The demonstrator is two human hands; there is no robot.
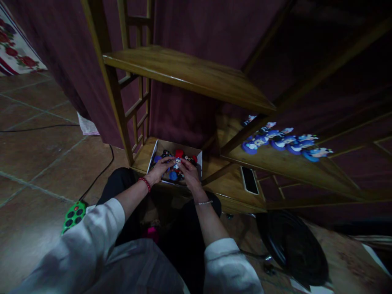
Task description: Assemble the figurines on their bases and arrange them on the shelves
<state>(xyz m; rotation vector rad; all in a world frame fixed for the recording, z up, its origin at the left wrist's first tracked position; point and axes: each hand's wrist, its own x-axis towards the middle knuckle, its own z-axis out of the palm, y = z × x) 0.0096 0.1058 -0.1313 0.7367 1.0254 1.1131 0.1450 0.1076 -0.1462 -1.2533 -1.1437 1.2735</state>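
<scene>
A shallow white-edged box (199,157) stands on the low wooden shelf, holding several small figurines in red, blue, purple and black. Over it, my left hand (159,168), with a red bead bracelet at the wrist, has its fingers closed on a small white-and-blue figurine (177,164). From the other side my right hand (190,171), with a silver bangle, pinches the same figurine. My fingers cover part of it, so its details are hard to make out. A blue round-based piece (173,176) lies in the box just below the hands.
More blue, purple and white figurines (286,143) stand in rows on a raised shelf at right. A phone (250,180) lies on the lower shelf. An upper wooden shelf (183,75) overhangs the box. A green power strip (74,215) with a cable rests on the tiled floor.
</scene>
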